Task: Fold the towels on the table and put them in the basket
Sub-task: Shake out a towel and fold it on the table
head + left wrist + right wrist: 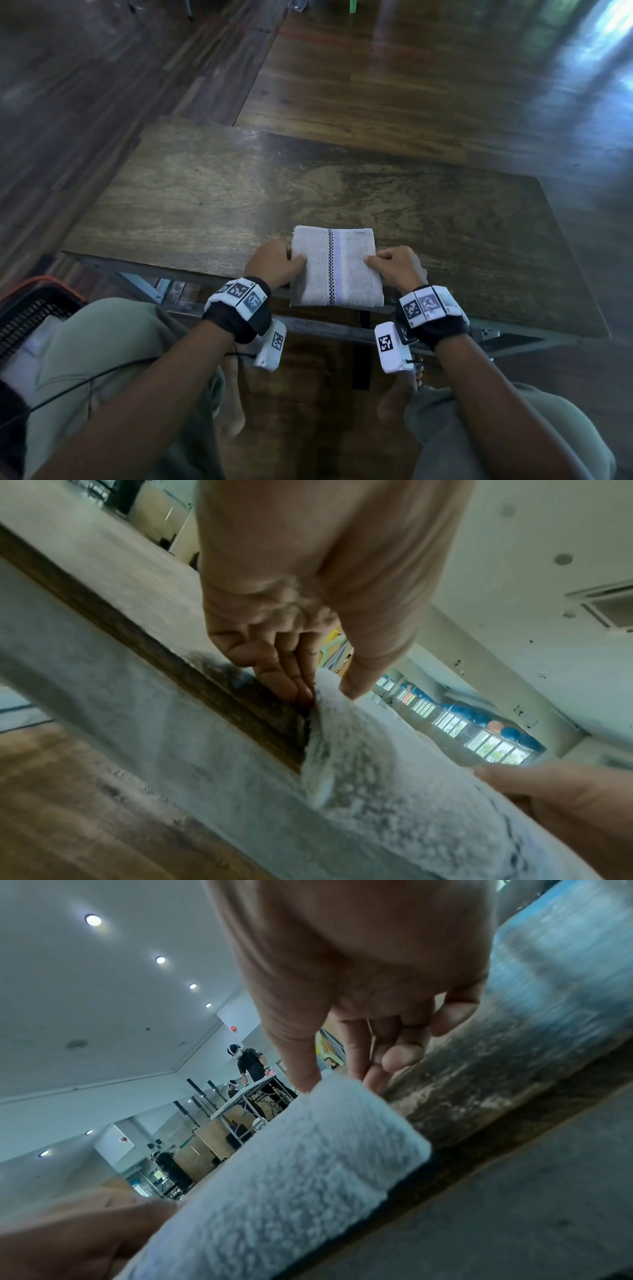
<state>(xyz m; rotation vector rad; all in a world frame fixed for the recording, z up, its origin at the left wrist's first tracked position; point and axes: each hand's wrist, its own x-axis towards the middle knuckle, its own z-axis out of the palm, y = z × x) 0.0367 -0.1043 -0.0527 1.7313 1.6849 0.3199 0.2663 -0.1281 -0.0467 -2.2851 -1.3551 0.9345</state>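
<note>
one towel (337, 265), perhaps one basket (34, 305)

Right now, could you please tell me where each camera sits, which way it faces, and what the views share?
Head: worn on the head, facing down at the folded towel on the wooden table; shows left hand, right hand, forearms, knees, basket.
Left wrist: under the left wrist, facing along the fingers gripping the towel's edge.
Right wrist: under the right wrist, facing along the thumb on the towel.
Shared: all show the towel and table edge.
</note>
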